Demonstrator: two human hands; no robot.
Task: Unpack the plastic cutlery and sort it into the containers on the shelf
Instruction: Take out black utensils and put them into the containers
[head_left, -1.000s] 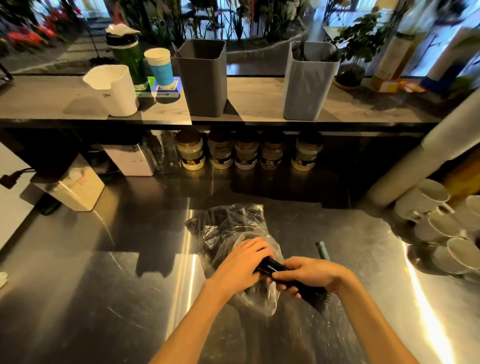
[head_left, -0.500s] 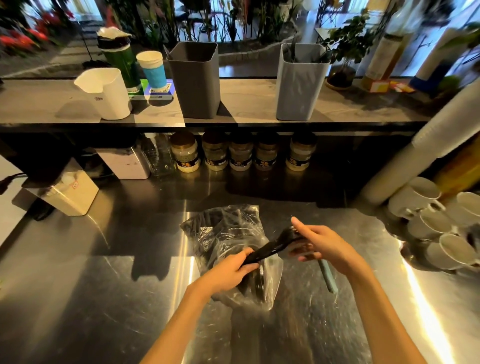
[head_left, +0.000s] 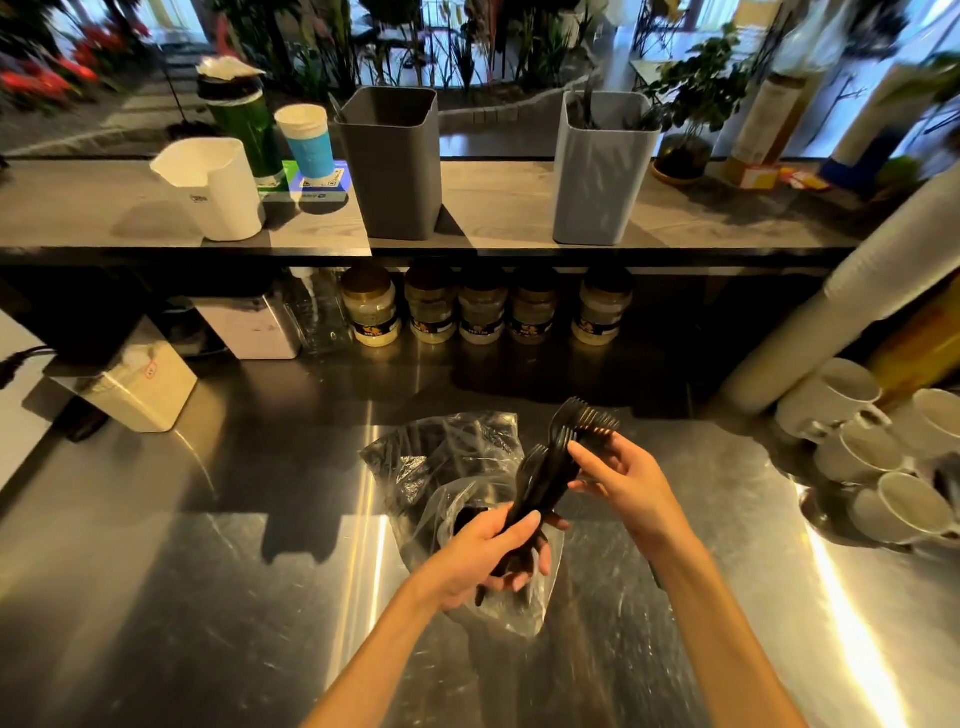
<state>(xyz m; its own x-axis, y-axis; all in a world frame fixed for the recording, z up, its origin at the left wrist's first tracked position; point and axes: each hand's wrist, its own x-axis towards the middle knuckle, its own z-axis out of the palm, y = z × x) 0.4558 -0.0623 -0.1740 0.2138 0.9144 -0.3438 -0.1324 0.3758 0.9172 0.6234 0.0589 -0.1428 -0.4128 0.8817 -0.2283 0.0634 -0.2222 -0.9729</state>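
Observation:
A bundle of black plastic forks (head_left: 553, 467) slants up above the steel counter, tines fanned at its top. My left hand (head_left: 491, 556) grips the handle ends at the bottom. My right hand (head_left: 621, 480) holds the bundle near its upper part, fingers and thumb around it. Under them lies a clear plastic bag (head_left: 447, 467) with more black cutlery inside. On the shelf stand a dark grey container (head_left: 397, 166) and a light grey container (head_left: 597, 171); dark cutlery pokes out of the light one.
A white jug (head_left: 218, 192), a green bottle (head_left: 244, 124) and a blue cup (head_left: 306, 140) stand at the shelf's left. Several jars (head_left: 483, 312) line up under the shelf. White mugs (head_left: 883, 457) crowd the counter's right; a white box (head_left: 130, 384) sits at the left.
The fork bundle has come out of the bag and risen, its tines fanning out. My right hand moved up along it and my left hand slid to the handle ends.

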